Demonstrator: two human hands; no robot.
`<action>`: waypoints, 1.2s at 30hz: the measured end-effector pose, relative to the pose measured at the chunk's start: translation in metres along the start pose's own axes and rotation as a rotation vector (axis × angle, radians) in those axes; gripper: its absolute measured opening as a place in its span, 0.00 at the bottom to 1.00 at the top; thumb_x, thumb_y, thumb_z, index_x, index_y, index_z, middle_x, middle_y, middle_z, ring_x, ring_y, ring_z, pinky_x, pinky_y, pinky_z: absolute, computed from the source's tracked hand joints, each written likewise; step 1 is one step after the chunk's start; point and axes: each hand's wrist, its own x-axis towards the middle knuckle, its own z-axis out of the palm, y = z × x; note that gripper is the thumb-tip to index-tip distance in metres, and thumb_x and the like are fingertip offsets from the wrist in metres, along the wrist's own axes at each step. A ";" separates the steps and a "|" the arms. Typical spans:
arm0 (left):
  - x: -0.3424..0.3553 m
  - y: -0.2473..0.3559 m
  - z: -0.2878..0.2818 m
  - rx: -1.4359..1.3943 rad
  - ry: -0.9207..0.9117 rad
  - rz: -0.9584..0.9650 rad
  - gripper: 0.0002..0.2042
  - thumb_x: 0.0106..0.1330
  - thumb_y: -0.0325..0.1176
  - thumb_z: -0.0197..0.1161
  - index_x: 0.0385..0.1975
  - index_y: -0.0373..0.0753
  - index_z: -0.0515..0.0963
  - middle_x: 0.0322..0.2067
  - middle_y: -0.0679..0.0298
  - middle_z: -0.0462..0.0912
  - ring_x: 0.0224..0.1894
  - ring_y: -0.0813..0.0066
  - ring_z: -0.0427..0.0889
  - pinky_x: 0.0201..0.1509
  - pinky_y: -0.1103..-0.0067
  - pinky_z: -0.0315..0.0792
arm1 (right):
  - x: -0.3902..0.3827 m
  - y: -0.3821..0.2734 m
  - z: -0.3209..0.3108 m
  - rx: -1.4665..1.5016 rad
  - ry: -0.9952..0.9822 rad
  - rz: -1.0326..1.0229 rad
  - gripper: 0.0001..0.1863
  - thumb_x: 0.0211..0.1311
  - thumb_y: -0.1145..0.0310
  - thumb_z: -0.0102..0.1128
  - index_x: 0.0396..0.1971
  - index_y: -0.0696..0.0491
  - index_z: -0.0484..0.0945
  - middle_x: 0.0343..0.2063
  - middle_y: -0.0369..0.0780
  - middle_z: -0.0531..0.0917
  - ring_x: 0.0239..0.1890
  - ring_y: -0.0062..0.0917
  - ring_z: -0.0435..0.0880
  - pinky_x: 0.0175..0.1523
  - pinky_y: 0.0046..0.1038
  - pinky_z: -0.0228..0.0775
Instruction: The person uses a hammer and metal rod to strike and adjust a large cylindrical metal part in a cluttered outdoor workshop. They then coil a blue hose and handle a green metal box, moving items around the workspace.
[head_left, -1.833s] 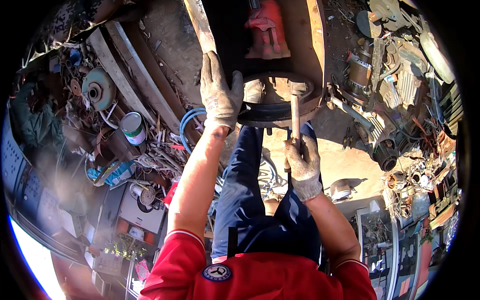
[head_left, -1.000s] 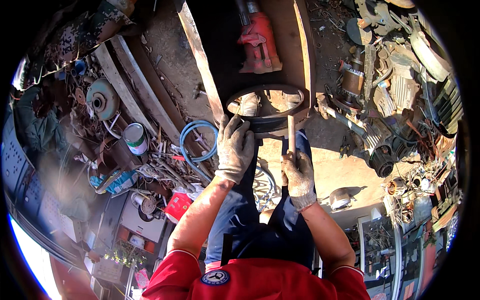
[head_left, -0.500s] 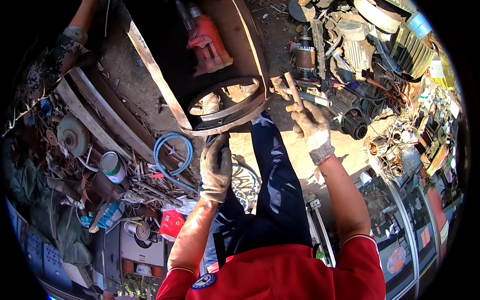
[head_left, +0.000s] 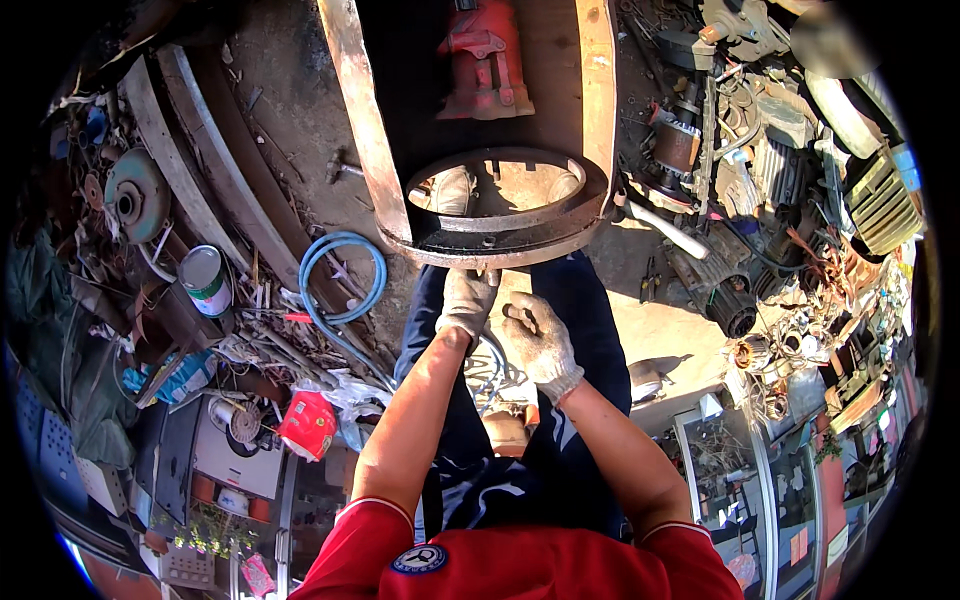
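Observation:
In a worn grey glove, my left hand [head_left: 468, 300] is closed just under the near edge of a heavy rusty steel ring [head_left: 490, 248]. A small brownish tip shows at its fingers; the rest of what it grips is hidden. My right hand [head_left: 540, 342], in a pale glove, sits beside it with the fingers curled; whether anything is inside cannot be seen. The ring joins two long upright-edged steel plates [head_left: 368, 115]. A red bottle jack [head_left: 485, 65] lies between those plates, beyond the ring. My knees are below the ring.
A hammer [head_left: 345, 168] lies left of the frame, and a pale handle [head_left: 668, 230] on the right. Coiled blue hose [head_left: 378, 290], curved steel strips [head_left: 225, 170] and a paint can [head_left: 205, 280] are at left. Motor scrap [head_left: 735, 300] heaps up at right.
My right hand has come inward from the right, and the brown rod it held no longer shows there. My left hand has moved to the ring's near edge. The view has shifted.

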 end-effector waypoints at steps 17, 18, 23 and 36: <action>0.252 -0.051 0.023 -0.688 0.530 0.003 0.18 0.71 0.44 0.63 0.51 0.35 0.82 0.48 0.55 0.86 0.50 0.62 0.82 0.56 0.70 0.74 | 0.257 0.029 0.016 0.887 0.123 -0.057 0.36 0.71 0.47 0.62 0.69 0.54 0.65 0.53 0.44 0.80 0.45 0.33 0.86 0.46 0.35 0.83; 0.268 -0.050 0.027 -0.736 0.519 0.011 0.18 0.72 0.44 0.63 0.51 0.35 0.82 0.48 0.56 0.86 0.50 0.63 0.82 0.56 0.70 0.74 | 0.271 0.024 0.017 0.881 0.164 -0.075 0.36 0.71 0.46 0.62 0.69 0.54 0.65 0.52 0.44 0.80 0.45 0.33 0.86 0.46 0.35 0.83; 0.300 -0.045 0.011 -0.882 0.534 0.064 0.19 0.73 0.45 0.63 0.51 0.35 0.82 0.48 0.58 0.85 0.50 0.66 0.82 0.55 0.71 0.74 | 0.326 0.008 0.036 0.931 0.249 -0.121 0.39 0.69 0.44 0.64 0.69 0.55 0.65 0.51 0.44 0.80 0.43 0.32 0.87 0.43 0.35 0.84; 0.257 -0.024 0.016 -1.223 0.387 -0.179 0.17 0.76 0.43 0.61 0.53 0.36 0.80 0.46 0.63 0.82 0.47 0.71 0.79 0.54 0.73 0.73 | 0.364 -0.002 0.011 0.509 0.211 -0.145 0.39 0.69 0.50 0.63 0.71 0.58 0.62 0.52 0.55 0.81 0.50 0.42 0.83 0.51 0.41 0.76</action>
